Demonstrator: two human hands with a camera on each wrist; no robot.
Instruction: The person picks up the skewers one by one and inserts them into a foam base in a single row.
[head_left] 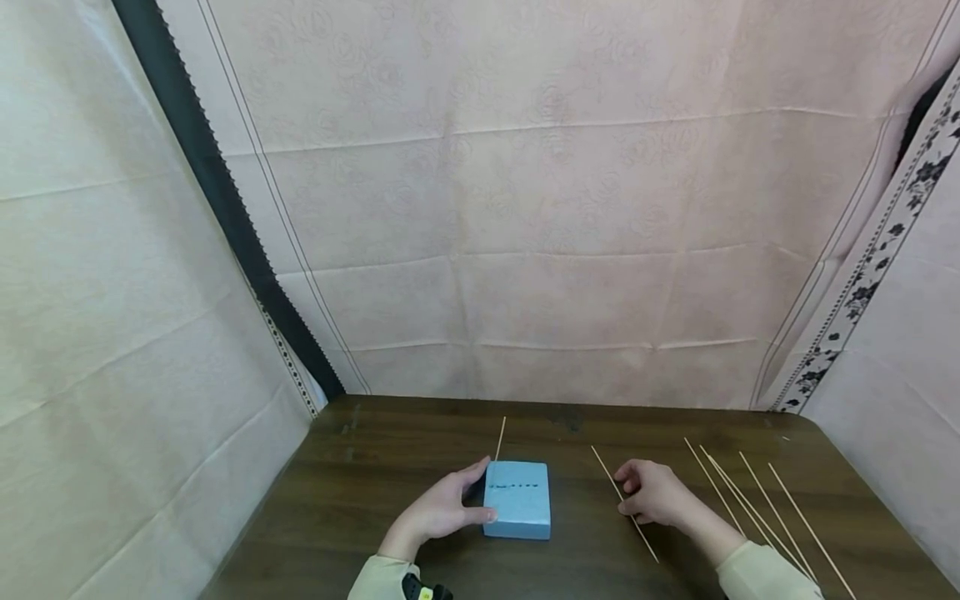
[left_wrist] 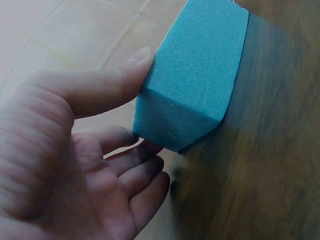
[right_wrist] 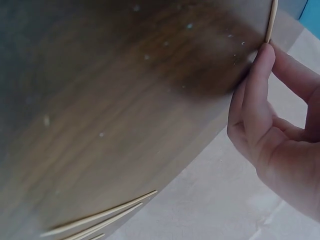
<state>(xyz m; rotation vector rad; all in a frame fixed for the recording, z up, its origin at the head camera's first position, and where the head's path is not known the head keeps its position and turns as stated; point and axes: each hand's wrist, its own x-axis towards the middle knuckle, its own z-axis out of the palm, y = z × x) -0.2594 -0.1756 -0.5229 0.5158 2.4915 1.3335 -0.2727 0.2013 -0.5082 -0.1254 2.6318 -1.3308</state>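
Note:
A light-blue foam block stands on the table, with a row of small dark marks across its top. My left hand grips it at its left side; in the left wrist view the thumb presses one edge and fingers reach underneath. A thin wooden stick sticks out beyond the block's far left corner; whether it enters the block is hidden. To the right, my right hand pinches another thin wooden stick between thumb and fingertips, and part of it shows in the right wrist view.
Several loose wooden sticks lie slanted at the right of the dark wooden table, partly behind the right forearm. Pale cloth hangs at the back and both sides.

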